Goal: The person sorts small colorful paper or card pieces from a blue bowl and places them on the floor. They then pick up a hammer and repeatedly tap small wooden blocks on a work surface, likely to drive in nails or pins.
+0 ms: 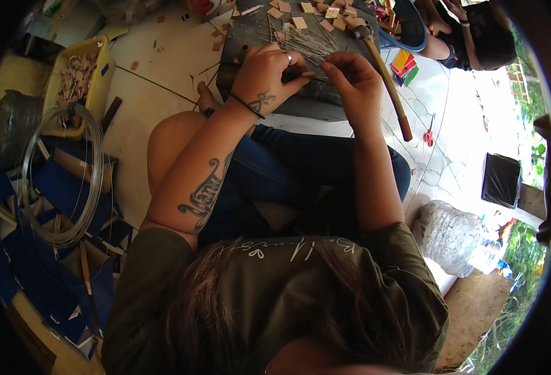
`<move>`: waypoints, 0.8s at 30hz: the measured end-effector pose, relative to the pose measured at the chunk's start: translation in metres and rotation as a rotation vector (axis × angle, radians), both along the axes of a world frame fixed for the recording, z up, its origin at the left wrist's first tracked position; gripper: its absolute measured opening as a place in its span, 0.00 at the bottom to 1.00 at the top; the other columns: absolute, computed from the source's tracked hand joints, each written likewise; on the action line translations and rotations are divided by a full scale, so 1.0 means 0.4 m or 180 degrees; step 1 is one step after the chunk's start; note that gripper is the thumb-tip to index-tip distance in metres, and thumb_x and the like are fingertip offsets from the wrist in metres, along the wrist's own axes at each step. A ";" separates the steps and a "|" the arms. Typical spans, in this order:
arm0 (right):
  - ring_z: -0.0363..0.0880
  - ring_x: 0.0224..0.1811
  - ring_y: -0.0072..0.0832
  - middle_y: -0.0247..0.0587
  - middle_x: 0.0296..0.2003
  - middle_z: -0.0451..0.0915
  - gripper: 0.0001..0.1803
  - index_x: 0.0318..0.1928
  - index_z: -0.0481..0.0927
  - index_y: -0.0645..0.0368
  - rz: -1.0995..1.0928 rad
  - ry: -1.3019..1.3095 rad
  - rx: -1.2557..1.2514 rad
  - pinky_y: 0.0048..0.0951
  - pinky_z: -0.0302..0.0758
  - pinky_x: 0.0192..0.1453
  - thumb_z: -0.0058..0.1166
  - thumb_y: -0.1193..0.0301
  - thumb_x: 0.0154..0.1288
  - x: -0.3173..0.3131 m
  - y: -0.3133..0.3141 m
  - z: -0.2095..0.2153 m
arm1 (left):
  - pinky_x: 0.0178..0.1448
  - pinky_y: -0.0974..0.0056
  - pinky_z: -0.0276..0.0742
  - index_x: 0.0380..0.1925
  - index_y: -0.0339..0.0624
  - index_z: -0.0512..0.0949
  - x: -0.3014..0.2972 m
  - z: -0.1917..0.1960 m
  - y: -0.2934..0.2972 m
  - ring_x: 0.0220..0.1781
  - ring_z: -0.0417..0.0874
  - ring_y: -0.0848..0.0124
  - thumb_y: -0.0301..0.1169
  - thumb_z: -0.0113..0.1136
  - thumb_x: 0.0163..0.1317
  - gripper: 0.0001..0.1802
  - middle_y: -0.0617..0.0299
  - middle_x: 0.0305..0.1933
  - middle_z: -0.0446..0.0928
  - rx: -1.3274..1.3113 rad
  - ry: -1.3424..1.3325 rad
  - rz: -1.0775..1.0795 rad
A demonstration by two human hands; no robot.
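Observation:
Over the near edge of a low dark table [322, 107], my two hands work close together. My left hand [269, 74], with a ring and a black wristband, is closed in a pinch on a small wooden piece [308, 74]. Just to its right, my right hand [355, 81] has its thumb and forefinger pressed together; whatever is between them is too small to make out. Beyond the fingers, thin straight wires [307, 42] lie in a loose pile. Several flat wooden squares [298, 23] are scattered behind them. A hammer [385, 78] with a wooden handle rests along the table's right side.
At left stand a yellow crate [102, 78] of wooden pieces, a wire coil [94, 181] and blue panels [50, 281]. A blue basin [420, 39] and another person [485, 37] are at upper right. Red-handled scissors [428, 137] and a large plastic bottle [447, 234] lie on the right.

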State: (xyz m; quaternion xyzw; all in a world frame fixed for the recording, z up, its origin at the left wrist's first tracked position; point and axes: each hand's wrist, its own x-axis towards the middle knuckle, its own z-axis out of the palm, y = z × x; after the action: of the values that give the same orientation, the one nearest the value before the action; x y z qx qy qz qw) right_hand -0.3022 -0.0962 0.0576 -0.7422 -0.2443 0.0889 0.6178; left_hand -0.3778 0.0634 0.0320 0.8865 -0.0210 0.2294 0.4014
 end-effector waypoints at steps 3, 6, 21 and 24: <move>0.80 0.31 0.18 0.35 0.31 0.82 0.06 0.33 0.80 0.62 0.0017 -0.0239 -0.0005 0.19 0.74 0.36 0.62 0.75 0.54 -0.002 -0.001 0.000 | 0.46 0.61 0.65 0.27 0.49 0.80 0.000 -0.001 0.001 0.36 0.76 0.69 0.34 0.67 0.48 0.07 0.69 0.26 0.81 -0.0009 -0.0003 -0.0021; 0.79 0.36 0.17 0.34 0.34 0.81 0.07 0.38 0.78 0.64 0.0069 -0.0605 -0.0436 0.17 0.73 0.42 0.59 0.79 0.58 -0.007 -0.002 0.004 | 0.46 0.61 0.65 0.27 0.49 0.80 0.001 -0.003 0.001 0.36 0.77 0.69 0.35 0.67 0.48 0.07 0.69 0.26 0.81 0.0025 -0.0033 -0.0030; 0.81 0.32 0.17 0.34 0.29 0.83 0.07 0.34 0.80 0.63 0.0017 -0.1220 -0.0797 0.20 0.75 0.39 0.63 0.76 0.54 -0.027 0.006 0.030 | 0.47 0.61 0.65 0.26 0.49 0.80 0.001 -0.001 0.000 0.37 0.77 0.69 0.35 0.66 0.49 0.06 0.69 0.26 0.80 0.0016 -0.0016 -0.0048; 0.81 0.31 0.18 0.35 0.28 0.83 0.07 0.33 0.81 0.62 0.0038 -0.1293 -0.0894 0.20 0.75 0.39 0.63 0.75 0.53 -0.029 0.008 0.040 | 0.47 0.61 0.65 0.26 0.49 0.79 0.000 -0.001 0.001 0.37 0.77 0.69 0.35 0.66 0.49 0.06 0.69 0.26 0.80 0.0008 0.0016 -0.0048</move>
State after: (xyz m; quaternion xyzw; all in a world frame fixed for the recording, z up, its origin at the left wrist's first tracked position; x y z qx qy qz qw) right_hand -0.3138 -0.0931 0.0737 -0.8220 -0.3531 -0.0255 0.4462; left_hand -0.3777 0.0638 0.0316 0.8874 -0.0269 0.2241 0.4020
